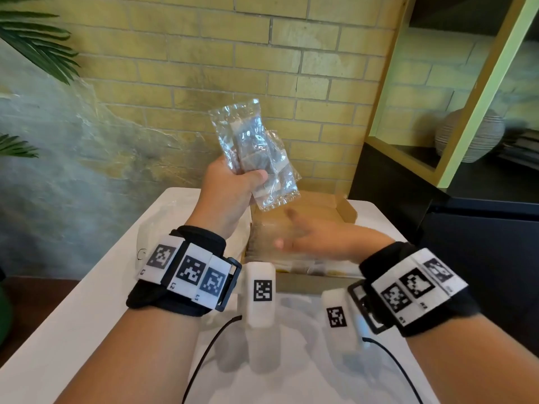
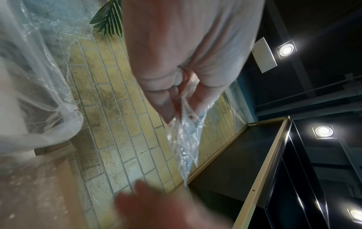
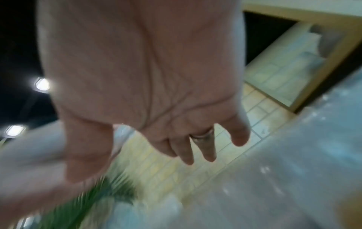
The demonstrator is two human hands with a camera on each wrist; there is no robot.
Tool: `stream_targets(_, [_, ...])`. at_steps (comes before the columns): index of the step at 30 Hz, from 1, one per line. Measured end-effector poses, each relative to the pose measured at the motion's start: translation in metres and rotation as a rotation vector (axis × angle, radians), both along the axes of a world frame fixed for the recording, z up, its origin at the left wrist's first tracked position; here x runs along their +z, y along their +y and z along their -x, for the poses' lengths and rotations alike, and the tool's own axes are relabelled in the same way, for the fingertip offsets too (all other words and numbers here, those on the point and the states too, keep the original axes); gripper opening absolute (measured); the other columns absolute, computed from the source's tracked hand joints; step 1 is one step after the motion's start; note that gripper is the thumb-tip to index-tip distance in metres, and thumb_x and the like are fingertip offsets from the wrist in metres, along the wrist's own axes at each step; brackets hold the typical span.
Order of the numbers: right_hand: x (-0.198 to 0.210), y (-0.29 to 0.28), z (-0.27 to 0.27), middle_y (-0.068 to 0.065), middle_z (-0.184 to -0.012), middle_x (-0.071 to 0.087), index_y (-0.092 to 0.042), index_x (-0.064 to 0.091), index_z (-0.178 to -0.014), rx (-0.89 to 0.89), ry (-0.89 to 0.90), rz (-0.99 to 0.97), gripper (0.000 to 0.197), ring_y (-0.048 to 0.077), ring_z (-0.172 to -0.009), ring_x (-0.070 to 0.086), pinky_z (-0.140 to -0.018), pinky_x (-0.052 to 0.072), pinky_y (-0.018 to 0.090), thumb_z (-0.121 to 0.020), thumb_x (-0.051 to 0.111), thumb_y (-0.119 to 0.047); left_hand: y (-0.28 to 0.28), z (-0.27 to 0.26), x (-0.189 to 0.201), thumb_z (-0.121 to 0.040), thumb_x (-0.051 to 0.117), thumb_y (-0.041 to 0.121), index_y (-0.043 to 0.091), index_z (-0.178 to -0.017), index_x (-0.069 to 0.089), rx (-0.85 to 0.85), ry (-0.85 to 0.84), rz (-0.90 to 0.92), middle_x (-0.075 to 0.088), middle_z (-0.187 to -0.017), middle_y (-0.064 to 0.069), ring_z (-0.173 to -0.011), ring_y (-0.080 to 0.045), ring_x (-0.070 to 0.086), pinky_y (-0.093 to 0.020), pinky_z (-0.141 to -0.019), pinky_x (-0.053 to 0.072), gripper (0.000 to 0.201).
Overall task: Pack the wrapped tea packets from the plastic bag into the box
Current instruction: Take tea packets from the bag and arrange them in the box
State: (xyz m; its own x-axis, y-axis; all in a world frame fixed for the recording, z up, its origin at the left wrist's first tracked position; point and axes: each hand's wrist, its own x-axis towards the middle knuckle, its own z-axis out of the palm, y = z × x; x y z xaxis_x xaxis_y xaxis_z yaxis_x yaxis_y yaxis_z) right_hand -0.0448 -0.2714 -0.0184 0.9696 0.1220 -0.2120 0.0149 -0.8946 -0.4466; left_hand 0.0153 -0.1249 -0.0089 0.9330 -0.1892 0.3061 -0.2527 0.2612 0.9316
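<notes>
Up near the middle of the head view, the left hand [image 1: 230,188] is gripping a bunch of wrapped tea packets [image 1: 256,150] by their lower part, thumb across the front. Long axis runs mostly upright, tipped a bit to the frame's left at the top. The box [image 1: 344,209] sits directly below and slightly right of them on the tabletop [image 1: 73,316], flaps open. The right hand [image 1: 320,240] is blurry, fingers spread and empty, hovering over the box, so it's nearer to it. Plastic bag [image 1: 157,225] is lower left of the packets.

Left hand [image 1: 226,188] raised, gripping; right hand [image 1: 315,237] spread.
</notes>
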Motion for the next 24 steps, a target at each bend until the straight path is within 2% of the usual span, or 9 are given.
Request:
stream_targets(2, [0.013,-0.008,-0.002,-0.013,-0.139,0.041,-0.024,0.021,-0.147,-0.137,-0.18,-0.346,0.073,0.01,-0.126,0.042,-0.097,0.037,0.022,-0.087,0.057,-0.044,-0.001,0.003,0.0,-0.085,0.056,-0.007,0.018,-0.09,0.063,-0.046,-0.014,-0.021,0.068,-0.085,-0.002,-0.074,-0.013,0.068,-0.028,-0.061,0.058,0.026])
stream_targets(5, [0.021,-0.011,-0.009,-0.003,-0.112,0.065,-0.026,0.049,-0.129,-0.236,-0.291,-0.756,0.047,0.013,-0.1,0.063,-0.084,0.049,0.029,-0.084,0.065,-0.03,-0.006,0.006,-0.004,-0.084,0.057,-0.007,0.021,-0.09,0.065,-0.108,-0.025,-0.103,0.071,-0.09,-0.006,-0.08,-0.019,0.069,-0.034,-0.069,0.059,0.029])
stream_targets(8, [0.021,-0.007,-0.01,0.003,-0.086,0.07,-0.022,0.059,-0.106,-0.213,-0.365,-0.802,0.022,0.017,-0.075,0.066,-0.076,0.053,0.035,-0.086,0.064,-0.014,-0.011,0.006,-0.007,-0.084,0.059,-0.004,0.021,-0.094,0.066,-0.141,-0.008,-0.15,0.071,-0.095,-0.007,-0.084,-0.021,0.069,-0.034,-0.068,0.057,0.028])
stream_targets(12, [0.022,-0.013,-0.01,0.001,-0.073,0.067,-0.018,0.062,-0.091,-0.222,-0.426,-0.779,0.011,0.01,-0.063,0.064,-0.071,0.054,0.033,-0.087,0.062,-0.008,-0.01,0.002,-0.007,-0.085,0.059,-0.004,0.016,-0.095,0.064,-0.104,0.029,-0.154,0.07,-0.092,-0.007,-0.079,-0.018,0.068,-0.026,-0.058,0.054,0.023])
stream_targets(15, [0.026,-0.022,-0.009,-0.006,-0.058,0.057,-0.021,0.059,-0.079,-0.252,-0.52,-0.619,0.016,0.008,-0.054,0.055,-0.063,0.05,0.029,-0.087,0.062,-0.007,-0.004,-0.002,-0.007,-0.085,0.06,-0.003,0.014,-0.093,0.061,-0.03,0.041,-0.149,0.068,-0.094,-0.01,-0.081,-0.021,0.065,-0.029,-0.064,0.055,0.019])
stream_targets(17, [0.03,-0.03,-0.012,-0.006,-0.056,0.045,-0.023,0.051,-0.066,-0.273,-0.587,-0.365,0.028,0.009,-0.052,0.043,-0.057,0.041,0.022,-0.086,0.062,-0.007,0.001,-0.005,-0.007,-0.086,0.059,-0.004,0.019,-0.086,0.06,-0.001,0.039,-0.124,0.067,-0.086,-0.005,-0.074,-0.016,0.064,-0.023,-0.058,0.053,0.022])
stream_targets(19, [0.031,-0.036,-0.018,-0.005,-0.06,0.042,-0.021,0.042,-0.061,-0.26,-0.567,-0.084,0.034,0.01,-0.055,0.04,-0.056,0.036,0.023,-0.085,0.062,-0.007,0.004,-0.006,-0.006,-0.086,0.058,-0.005,0.022,-0.082,0.058,0.01,0.043,-0.095,0.065,-0.079,0.001,-0.067,-0.01,0.063,-0.018,-0.051,0.05,0.027])
stream_targets(23, [0.021,-0.035,-0.031,-0.004,-0.079,0.056,-0.016,0.06,-0.088,-0.151,-0.363,0.302,0.009,0.022,-0.086,0.057,-0.068,0.043,0.023,-0.084,0.062,-0.008,0.005,-0.006,-0.006,-0.085,0.058,-0.005,0.023,-0.085,0.059,0.009,0.058,-0.09,0.067,-0.082,0.0,-0.071,-0.011,0.065,-0.021,-0.056,0.051,0.028])
stream_targets(24, [0.017,-0.034,-0.033,-0.001,-0.092,0.059,-0.015,0.062,-0.105,-0.116,-0.29,0.345,0.022,0.024,-0.098,0.057,-0.076,0.044,0.024,-0.084,0.063,-0.01,0.005,-0.006,-0.006,-0.085,0.058,-0.005,0.022,-0.086,0.06,0.008,0.057,-0.097,0.067,-0.083,-0.001,-0.073,-0.013,0.066,-0.023,-0.058,0.051,0.027])
